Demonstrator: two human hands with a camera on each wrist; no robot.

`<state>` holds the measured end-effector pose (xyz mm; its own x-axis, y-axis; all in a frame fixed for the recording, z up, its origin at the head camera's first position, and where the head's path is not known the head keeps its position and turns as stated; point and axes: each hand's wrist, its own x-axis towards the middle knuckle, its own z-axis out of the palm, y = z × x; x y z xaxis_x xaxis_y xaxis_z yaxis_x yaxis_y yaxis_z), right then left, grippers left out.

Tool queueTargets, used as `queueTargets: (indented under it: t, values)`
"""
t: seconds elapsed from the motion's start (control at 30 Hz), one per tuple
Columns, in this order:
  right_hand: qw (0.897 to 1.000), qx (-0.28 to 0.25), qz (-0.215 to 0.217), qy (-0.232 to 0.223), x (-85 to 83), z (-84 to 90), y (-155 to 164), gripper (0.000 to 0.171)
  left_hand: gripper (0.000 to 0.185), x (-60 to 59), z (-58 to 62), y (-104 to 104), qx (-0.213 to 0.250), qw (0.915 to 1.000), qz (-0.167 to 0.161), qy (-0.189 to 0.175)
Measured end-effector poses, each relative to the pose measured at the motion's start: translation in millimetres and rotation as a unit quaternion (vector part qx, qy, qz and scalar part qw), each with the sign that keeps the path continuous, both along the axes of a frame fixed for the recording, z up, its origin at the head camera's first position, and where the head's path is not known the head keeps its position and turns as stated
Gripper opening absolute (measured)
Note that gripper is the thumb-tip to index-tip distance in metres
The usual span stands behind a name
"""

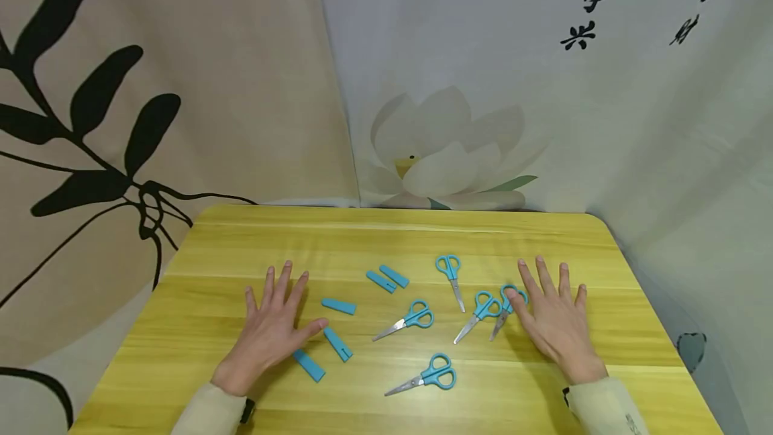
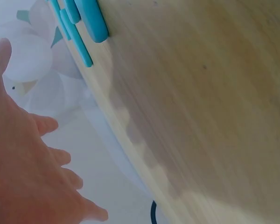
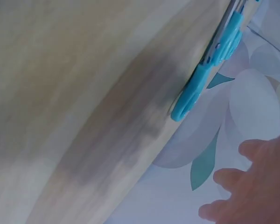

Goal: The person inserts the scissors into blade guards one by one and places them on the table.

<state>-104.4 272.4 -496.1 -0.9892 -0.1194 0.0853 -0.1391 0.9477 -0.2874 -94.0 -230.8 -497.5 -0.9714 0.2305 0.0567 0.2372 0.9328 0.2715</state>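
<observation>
My left hand (image 1: 272,327) is spread palm down over the left half of the table, its thumb close to the blue scissor covers. Near that thumb lie one blue cover (image 1: 337,344) and another cover (image 1: 308,365); a third cover (image 1: 339,306) lies farther off. On the right, my right hand (image 1: 552,321) also has its fingers spread and holds nothing. Its thumb overlaps the handle of a pair of blue-handled scissors (image 1: 501,322) in the head view. In the right wrist view, blue-handled scissors (image 3: 191,93) lie on the tabletop beyond the hand's shadow.
More scissors lie mid-table, among them an upper pair (image 1: 449,270), a middle pair (image 1: 417,315) and a front pair (image 1: 436,374). Two further covers (image 1: 388,278) sit side by side toward the back. A printed curtain (image 1: 241,86) hangs behind the wooden table (image 1: 302,227).
</observation>
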Motion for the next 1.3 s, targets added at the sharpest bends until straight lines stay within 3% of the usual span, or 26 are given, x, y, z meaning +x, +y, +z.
queueTargets:
  t: [0.23,0.57,0.93,1.1,1.3]
  values:
    - [1.000,0.010,0.009,0.000,9.4,5.8,-7.6,0.071,0.095,6.2,2.0,-2.4,0.013,0.9999,-0.010,0.004]
    - [0.999,0.008,0.051,-0.003,28.3,13.5,-35.7,0.077,0.095,15.0,0.7,-20.4,0.043,0.9951,-0.087,0.019]
    - [0.992,-0.006,0.120,0.039,47.9,6.4,-76.9,0.074,0.098,26.1,-2.3,-31.4,0.070,0.9930,-0.095,-0.011]
    - [0.981,-0.033,0.188,0.031,55.5,5.1,-90.1,0.077,0.098,30.6,-2.5,-37.8,0.073,0.9933,-0.089,-0.009]
    - [0.950,-0.095,0.295,-0.027,56.9,2.9,-101.3,0.088,0.098,34.0,-1.8,-45.7,0.064,0.9939,-0.090,0.003]
